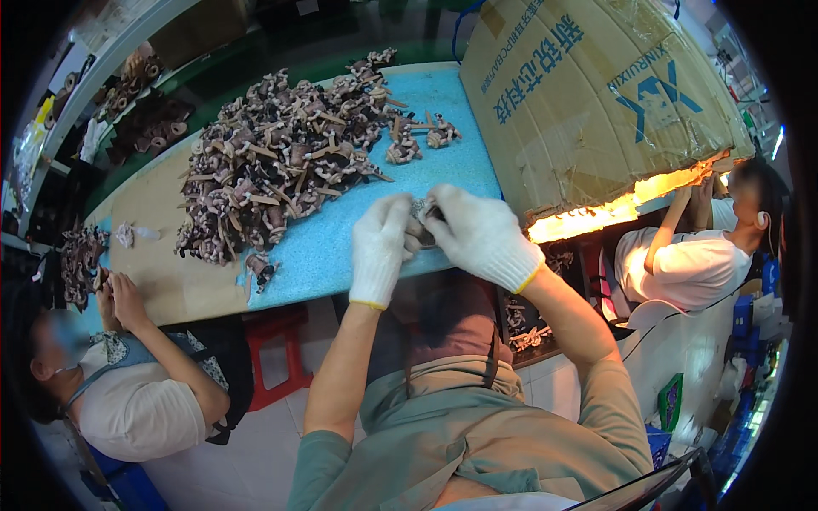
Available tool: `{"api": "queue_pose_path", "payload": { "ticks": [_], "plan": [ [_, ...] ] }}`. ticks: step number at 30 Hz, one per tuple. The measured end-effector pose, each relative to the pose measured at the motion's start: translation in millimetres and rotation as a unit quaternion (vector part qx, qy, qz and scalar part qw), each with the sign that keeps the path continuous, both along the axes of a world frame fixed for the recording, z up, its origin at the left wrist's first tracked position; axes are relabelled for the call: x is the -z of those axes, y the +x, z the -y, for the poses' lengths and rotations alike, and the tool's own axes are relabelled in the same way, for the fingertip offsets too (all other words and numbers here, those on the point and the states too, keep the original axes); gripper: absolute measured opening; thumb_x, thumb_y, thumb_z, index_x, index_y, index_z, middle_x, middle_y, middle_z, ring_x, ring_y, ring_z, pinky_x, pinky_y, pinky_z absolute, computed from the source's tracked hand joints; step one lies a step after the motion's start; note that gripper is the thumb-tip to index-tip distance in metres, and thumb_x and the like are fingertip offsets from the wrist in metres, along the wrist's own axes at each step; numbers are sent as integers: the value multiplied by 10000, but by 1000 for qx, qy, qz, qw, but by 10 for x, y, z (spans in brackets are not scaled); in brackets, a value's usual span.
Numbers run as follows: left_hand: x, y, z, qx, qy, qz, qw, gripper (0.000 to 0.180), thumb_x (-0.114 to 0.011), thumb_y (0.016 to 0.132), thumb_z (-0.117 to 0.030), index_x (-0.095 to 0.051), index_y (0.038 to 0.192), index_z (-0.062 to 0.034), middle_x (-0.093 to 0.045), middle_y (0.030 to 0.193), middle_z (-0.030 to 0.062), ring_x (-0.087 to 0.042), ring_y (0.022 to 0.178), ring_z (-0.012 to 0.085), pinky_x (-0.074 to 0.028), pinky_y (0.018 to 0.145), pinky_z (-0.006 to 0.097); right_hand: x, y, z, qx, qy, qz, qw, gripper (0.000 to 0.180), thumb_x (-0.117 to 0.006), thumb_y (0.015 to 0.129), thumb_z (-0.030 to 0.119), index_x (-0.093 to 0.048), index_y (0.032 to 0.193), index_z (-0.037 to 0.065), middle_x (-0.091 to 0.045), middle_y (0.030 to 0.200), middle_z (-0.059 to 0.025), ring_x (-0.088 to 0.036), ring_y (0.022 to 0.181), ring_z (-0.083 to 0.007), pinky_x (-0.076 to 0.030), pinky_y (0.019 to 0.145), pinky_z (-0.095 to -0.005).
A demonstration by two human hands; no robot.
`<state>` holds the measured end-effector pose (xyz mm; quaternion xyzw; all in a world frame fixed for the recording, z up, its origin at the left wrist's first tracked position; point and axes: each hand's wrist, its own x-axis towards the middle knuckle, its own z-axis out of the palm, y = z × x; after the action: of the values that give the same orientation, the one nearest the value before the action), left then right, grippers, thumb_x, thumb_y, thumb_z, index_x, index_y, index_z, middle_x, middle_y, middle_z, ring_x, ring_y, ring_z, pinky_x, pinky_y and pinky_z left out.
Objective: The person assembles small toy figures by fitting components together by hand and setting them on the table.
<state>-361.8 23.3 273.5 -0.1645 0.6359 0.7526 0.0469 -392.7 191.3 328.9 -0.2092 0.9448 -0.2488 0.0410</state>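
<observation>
My left hand (pixel 381 247), in a white knitted glove, pinches a small figurine (pixel 417 228) at the table's front edge. My right hand (pixel 479 232), gloved the same way, closes on it from the other side. Fingers cover most of the piece; only dark and greyish-brown bits show. Beyond my hands, to the left, spreads a big heap of small brown figurines (pixel 281 162) with beige and black parts. A few loose figurines (pixel 403 146) lie just past my fingers, and a single figurine (pixel 261 271) sits near the front edge to the left.
The table's blue foam sheet (pixel 328 255) meets brown cardboard (pixel 141 264) on the left. A large cardboard box (pixel 554 102) walls off the right. A person works at the left beside a smaller pile (pixel 83 264); another sits at the right. A red stool (pixel 279 358) stands below the table.
</observation>
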Motion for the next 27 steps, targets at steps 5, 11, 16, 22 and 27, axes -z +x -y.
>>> {"api": "queue_pose_path", "payload": {
  "ticks": [5, 11, 16, 22, 27],
  "plan": [
    [-98, -190, -174, 7, -117, -203, 972, 426, -590, 1116, -317, -655, 1338, 40, -717, 1234, 144, -642, 1181, 192, -488, 1059, 333, -27, -216, 172, -103, 203, -30, 973, 256, -639, 968, 228, -645, 1115, 19, -751, 946, -214, -772, 810, -408, -621, 670, -533],
    [123, -172, -230, 30, -15, -243, 970, 383, -524, 1137, -310, -673, 1266, 19, -727, 1170, 131, -650, 1112, 190, -493, 1032, 322, 88, -97, 133, -205, 224, -198, 932, 165, -686, 831, 179, -763, 876, 40, -749, 889, -169, -777, 748, -309, -623, 592, -441],
    [89, -233, -180, 43, -28, -197, 979, 421, -510, 1141, -301, -651, 1370, 23, -712, 1231, 131, -642, 1126, 191, -493, 1020, 313, 267, -310, 11, -69, 103, -25, 992, 304, -602, 997, 262, -693, 1159, 22, -762, 979, -213, -775, 838, -383, -628, 714, -479],
    [-257, 218, 89, 96, 92, -129, 983, 453, -564, 1135, -314, -628, 1428, 24, -718, 1207, 149, -723, 979, 156, -586, 844, 311, 336, -94, -195, -40, -153, -121, 980, 327, -522, 1108, 329, -619, 1281, 69, -753, 991, -174, -735, 847, -402, -595, 790, -498],
    [-488, 154, 383, 24, -61, -139, 988, 383, -606, 1117, -281, -662, 1322, 37, -744, 1046, 98, -717, 809, 145, -576, 707, 288, -122, 15, 6, -97, -135, -73, 983, 498, -635, 1057, 384, -524, 1449, 97, -728, 1091, -226, -736, 958, -422, -579, 843, -509]
  ]
}}
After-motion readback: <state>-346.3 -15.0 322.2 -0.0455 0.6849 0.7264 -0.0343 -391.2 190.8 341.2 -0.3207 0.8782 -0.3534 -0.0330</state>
